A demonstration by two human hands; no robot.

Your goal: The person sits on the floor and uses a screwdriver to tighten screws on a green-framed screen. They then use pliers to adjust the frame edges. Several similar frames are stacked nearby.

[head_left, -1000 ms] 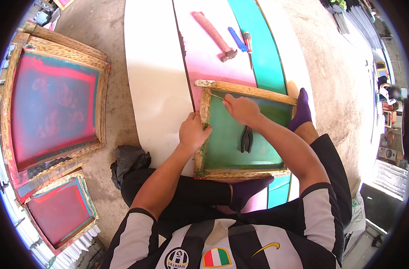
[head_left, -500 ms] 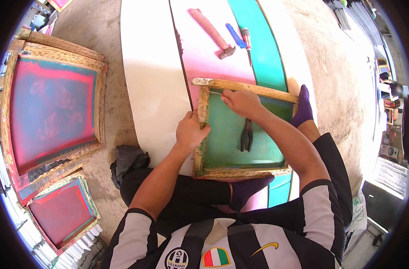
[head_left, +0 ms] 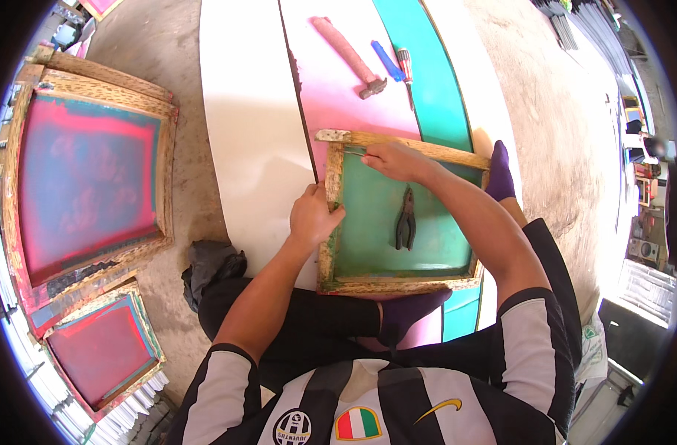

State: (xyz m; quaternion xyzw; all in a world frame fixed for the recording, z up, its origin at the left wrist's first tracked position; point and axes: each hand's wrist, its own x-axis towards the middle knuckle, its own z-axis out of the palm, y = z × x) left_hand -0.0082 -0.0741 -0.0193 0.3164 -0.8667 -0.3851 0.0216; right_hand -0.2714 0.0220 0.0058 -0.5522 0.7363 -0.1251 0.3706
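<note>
Head view: left hand (head_left: pixel 314 216) grips rectangular wooden frame (head_left: pixel 398 285), right hand (head_left: pixel 398 161) clasps thin silvery tool (head_left: pixel 355 153); I'd keep its tip off translucent green panel (head_left: pixel 368 215).

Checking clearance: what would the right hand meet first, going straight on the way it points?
Likely the frame's left bar, near its upper end: the right hand's thin tool points there. Depth is unclear, so the two may already touch.

Worn wooden frame (head_left: pixel 398 285), green mesh (head_left: pixel 368 230) inside, atop coloured boards (head_left: pixel 346 115).
</note>
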